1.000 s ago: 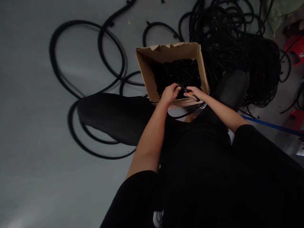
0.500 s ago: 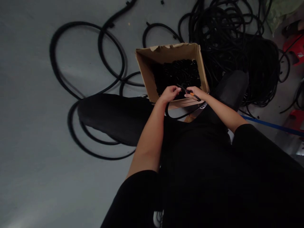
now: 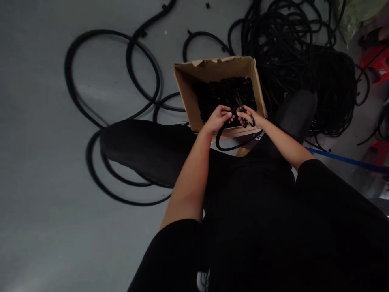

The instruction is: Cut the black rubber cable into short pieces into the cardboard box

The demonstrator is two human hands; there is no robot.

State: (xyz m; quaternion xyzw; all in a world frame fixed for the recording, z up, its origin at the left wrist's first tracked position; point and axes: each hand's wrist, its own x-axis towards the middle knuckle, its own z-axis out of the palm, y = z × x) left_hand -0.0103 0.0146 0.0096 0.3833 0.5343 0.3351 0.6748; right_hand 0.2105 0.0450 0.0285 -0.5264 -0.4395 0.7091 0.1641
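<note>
- Nearest: the wearer's black-trousered legs [image 3: 146, 150] spread to either side of the work.
- Left hand [image 3: 216, 120]: thumb and fingers pinched together, apparently on a thin black flexible tube [image 3: 225, 149]. Tube looped down across the near side of the box and off toward the right thigh; its tip was too dark to make out.
- Right hand [image 3: 254, 117]: fingers wrapped in the handles of black-and-orange scissors [image 3: 249, 113]. Handle loops stood apart; blades, blurred, pointed away over the box.
- Step, as judged: snipping tube over the box, between cuts. Any further cut called for the tube fed forward, held steady, and the left fingertips clear of the blades.
- Open-topped brown cardboard box [image 3: 219, 69], ragged at its far rim; tube and scissors were at its near side. Inside, a broad dark layer of short black pieces [image 3: 223, 91], too dim to count.
- Beyond: loose black hose loops [image 3: 67, 67] on grey floor, left; large tangled black hose pile [image 3: 282, 44], right.
</note>
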